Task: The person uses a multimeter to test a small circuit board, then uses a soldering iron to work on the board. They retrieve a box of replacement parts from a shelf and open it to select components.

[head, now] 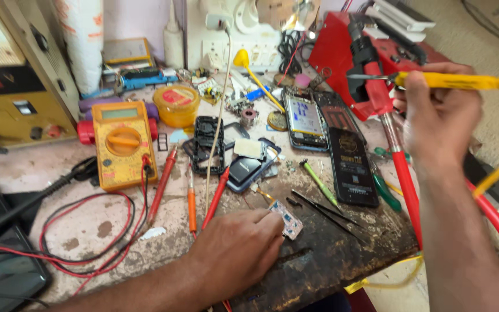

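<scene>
Nearest the camera, the left hand (235, 254) lies knuckles up on the dark, worn front of the workbench (330, 260), its fingertips pinning a small circuit board (286, 219) flat. Black tweezers (324, 211) lie just beside the board, to its right. Farther back and well apart, the right hand (437, 118) is raised above the bench, fingers closed around a yellow-handled soldering iron (434, 80) whose metal tip points left toward a red stand (371, 86). A yellow multimeter (123, 141) rests far left.
</scene>
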